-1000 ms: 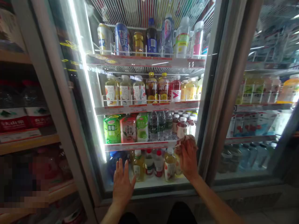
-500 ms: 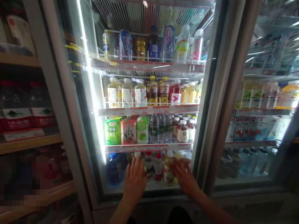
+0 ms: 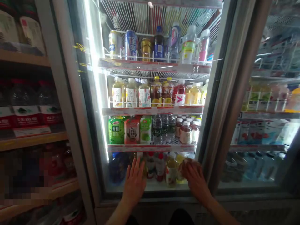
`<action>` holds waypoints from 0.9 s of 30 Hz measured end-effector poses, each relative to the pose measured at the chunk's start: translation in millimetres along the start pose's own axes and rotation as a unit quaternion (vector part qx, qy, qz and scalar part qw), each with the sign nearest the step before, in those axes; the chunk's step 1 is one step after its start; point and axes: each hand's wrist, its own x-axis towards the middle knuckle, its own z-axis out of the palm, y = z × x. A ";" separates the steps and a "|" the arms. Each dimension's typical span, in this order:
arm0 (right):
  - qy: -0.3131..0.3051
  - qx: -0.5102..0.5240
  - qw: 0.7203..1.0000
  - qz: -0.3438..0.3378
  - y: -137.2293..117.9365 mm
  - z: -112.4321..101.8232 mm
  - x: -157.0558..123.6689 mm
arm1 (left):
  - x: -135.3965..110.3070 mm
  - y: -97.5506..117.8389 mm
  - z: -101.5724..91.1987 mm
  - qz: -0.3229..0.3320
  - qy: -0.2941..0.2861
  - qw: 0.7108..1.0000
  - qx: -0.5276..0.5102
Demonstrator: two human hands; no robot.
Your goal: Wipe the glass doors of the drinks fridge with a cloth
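Observation:
I face an open drinks cooler. My left hand [image 3: 136,180] reaches onto the bottom shelf [image 3: 154,187] with its fingers stretched up, flat against a yellowish bottle [image 3: 142,157] that it mostly hides. My right hand [image 3: 195,175] is at the right end of the same shelf, fingers curled round a yellow bottle [image 3: 181,160]. Between the hands stand a white-capped tea bottle [image 3: 172,171] and two red-capped bottles [image 3: 160,167].
The cooler's glass door [image 3: 77,93] is swung open on the left. Upper shelves hold green cartons [image 3: 116,130], water bottles [image 3: 157,128] and cans [image 3: 130,43]. A shut glass door [image 3: 260,125] is on the right. Wooden shelves [image 3: 32,139] with packed water are on the left.
My right hand dropped from the edge of the third shelf to the bottom shelf and curled its fingers. My left hand slid right and up against the bottles. The view shifted slightly.

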 end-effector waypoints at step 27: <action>0.000 0.070 0.995 -0.072 -44.5 -13.3 99.3 | -7.8 -24.1 -1.7 -0.028 0.005 1.000 0.003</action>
